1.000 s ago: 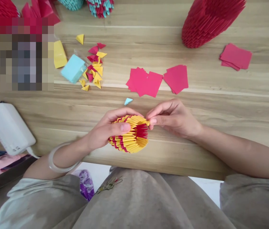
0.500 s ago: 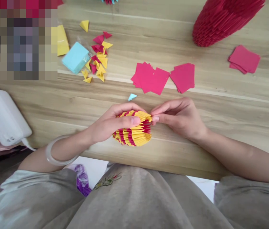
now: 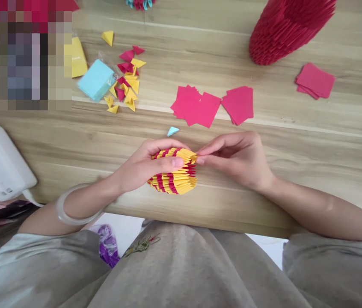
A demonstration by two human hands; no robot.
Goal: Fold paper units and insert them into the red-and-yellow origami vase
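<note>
Head view looks down on the wooden bench [image 3: 296, 141]. Beyond the right hand [image 3: 237, 159] stands a tall red paper model [image 3: 283, 30], with red paper squares [image 3: 211, 105] nearer. Left hand [image 3: 144, 167] curls closed around the yellow-and-red folded paper piece [image 3: 173, 182], thumb on top. Right hand's fingertips [image 3: 200, 161] pinch together at that piece's rim, just beside the left thumb. A small blue triangle [image 3: 172, 131] lies just beyond the left hand.

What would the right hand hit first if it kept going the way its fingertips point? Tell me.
The right hand points leftward, fingertips already at the rim of the yellow-and-red folded-paper model. It would meet that first, then probably the left hand gripping it.
</note>
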